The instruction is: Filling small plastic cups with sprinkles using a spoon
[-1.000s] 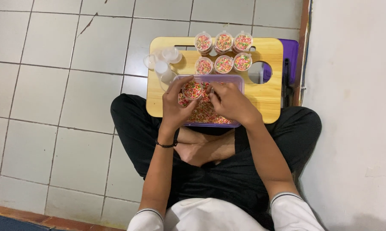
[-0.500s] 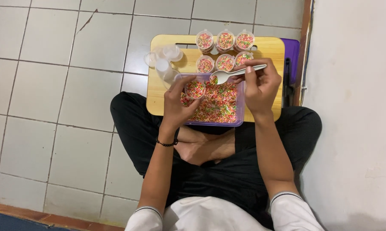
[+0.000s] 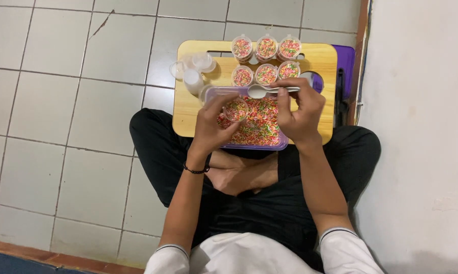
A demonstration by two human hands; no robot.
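My left hand (image 3: pixel 212 126) holds a small clear cup (image 3: pixel 236 109) filled with coloured sprinkles over a purple tub (image 3: pixel 282 144) of the same sprinkles. My right hand (image 3: pixel 301 112) grips a white plastic spoon (image 3: pixel 262 91), its bowl pointing left just above the cup. The tub rests on a low wooden table (image 3: pixel 188 109) in front of my crossed legs. Behind the tub stand several filled sprinkle cups (image 3: pixel 265 60) in two rows.
Empty clear cups and lids (image 3: pixel 192 71) are piled at the table's back left corner. A purple lid (image 3: pixel 346 61) lies under the table's right end, beside a white wall (image 3: pixel 416 137). Grey floor tiles (image 3: pixel 77 116) spread out to the left.
Both hands were down in the tub a second ago. Since then the right hand came up with the spoon, and the left hand lifted a filled cup under it.
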